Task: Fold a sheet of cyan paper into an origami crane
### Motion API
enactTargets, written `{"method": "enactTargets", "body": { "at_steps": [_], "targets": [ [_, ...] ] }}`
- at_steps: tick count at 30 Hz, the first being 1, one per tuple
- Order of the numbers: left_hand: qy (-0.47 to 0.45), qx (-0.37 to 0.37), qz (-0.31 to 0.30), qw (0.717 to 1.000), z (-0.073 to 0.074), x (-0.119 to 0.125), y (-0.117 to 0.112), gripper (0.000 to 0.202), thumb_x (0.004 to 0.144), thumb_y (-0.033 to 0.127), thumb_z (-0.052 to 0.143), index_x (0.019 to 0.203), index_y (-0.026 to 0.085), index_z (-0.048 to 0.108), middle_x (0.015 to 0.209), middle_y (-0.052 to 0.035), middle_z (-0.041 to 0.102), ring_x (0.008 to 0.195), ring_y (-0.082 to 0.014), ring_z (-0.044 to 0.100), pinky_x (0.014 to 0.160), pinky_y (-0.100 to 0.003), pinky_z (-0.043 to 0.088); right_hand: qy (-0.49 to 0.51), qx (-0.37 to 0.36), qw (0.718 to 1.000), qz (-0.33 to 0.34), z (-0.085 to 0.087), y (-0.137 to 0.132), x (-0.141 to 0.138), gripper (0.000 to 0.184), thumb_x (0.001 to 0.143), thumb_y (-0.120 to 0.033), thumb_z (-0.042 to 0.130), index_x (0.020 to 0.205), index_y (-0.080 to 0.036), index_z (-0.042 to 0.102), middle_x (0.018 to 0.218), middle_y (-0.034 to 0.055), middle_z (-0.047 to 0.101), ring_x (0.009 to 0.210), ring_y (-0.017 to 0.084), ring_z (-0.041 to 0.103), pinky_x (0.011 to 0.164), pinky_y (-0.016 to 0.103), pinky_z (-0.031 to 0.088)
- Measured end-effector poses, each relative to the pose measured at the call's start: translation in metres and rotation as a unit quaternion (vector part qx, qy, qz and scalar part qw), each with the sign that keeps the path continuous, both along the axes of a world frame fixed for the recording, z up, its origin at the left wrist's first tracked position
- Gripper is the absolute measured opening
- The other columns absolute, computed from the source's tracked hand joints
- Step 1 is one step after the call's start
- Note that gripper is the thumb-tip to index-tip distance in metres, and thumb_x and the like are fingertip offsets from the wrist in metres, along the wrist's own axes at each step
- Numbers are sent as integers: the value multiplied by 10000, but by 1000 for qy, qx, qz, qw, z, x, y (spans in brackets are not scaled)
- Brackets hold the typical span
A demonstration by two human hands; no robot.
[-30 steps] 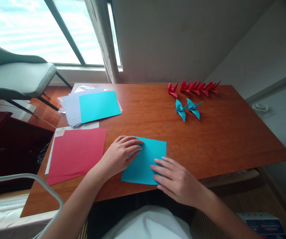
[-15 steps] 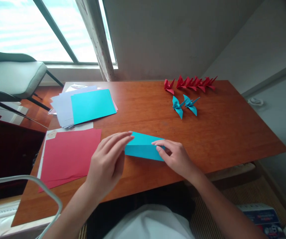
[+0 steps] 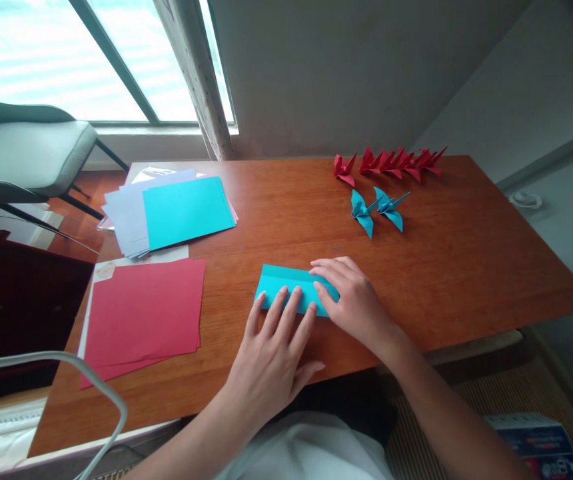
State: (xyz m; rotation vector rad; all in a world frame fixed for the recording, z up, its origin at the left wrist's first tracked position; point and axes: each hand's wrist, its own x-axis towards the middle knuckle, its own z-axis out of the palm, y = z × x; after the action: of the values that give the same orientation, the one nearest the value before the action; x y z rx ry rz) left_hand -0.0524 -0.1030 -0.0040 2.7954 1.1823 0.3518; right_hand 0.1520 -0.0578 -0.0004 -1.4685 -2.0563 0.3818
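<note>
Head camera — close above table [image 3: 441, 267] — facing forward, down.

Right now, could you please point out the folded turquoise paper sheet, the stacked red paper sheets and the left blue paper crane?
Folded turquoise paper sheet [image 3: 294, 279], head view: upper middle.
Stacked red paper sheets [image 3: 144, 310], head view: top sheet's middle.
Left blue paper crane [image 3: 361, 211], head view: middle, between the wings.

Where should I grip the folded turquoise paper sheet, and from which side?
Probably pinch the folded turquoise paper sheet by its far-left corner, from the left: that corner is uncovered, while the left hand lies over its near part and the right hand over its right end.
</note>
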Motion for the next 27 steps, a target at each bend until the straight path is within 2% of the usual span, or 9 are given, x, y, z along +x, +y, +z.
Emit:
{"method": "enactTargets", "body": {
  "at_steps": [4, 11, 17, 27],
  "targets": [
    [3, -17, 6, 1000, 0, 3, 4, 730, 947, 662, 460, 1500, 187, 489, 1615, -141, 386, 1495, -375, 341, 1233, -557, 142, -6, -27, 998, 51, 0, 11, -10, 303, 946, -104, 482, 1147, -181, 696, 1166, 99, 739, 1089, 264, 643, 991, 446, 537],
    [10, -31, 12, 999, -3, 4, 11, 732, 951, 660, 453, 1512, 190, 470, 1617, -151, 378, 1499, -373, 334, 1233, -561, 155, -5, -35, 999, 36, -3, 18, -13, 286, 946, -95, 478, 1083, -195, 708, 1064, 92, 757, 1011, 253, 665, 939, 421, 544],
    [13, -29, 0, 1000, -6, 4, 15, 759, 949, 661, 461, 1534, 178, 436, 1623, -157, 366, 1495, -379, 336, 1236, -561, 115, 17, -32, 999, 30, -1, 19, -13, 256, 948, -97, 496, 1052, -194, 710, 1021, 86, 758, 983, 239, 679, 922, 397, 549],
    [21, -32, 2, 999, -5, 4, 15, 758, 951, 651, 472, 1548, 188, 413, 1640, -144, 336, 1510, -366, 310, 1247, -545, 89, -7, -18, 999, 37, -2, 20, -13, 234, 943, -83, 524, 1057, -161, 713, 1049, 99, 761, 993, 245, 682, 920, 392, 549]
  ]
}}
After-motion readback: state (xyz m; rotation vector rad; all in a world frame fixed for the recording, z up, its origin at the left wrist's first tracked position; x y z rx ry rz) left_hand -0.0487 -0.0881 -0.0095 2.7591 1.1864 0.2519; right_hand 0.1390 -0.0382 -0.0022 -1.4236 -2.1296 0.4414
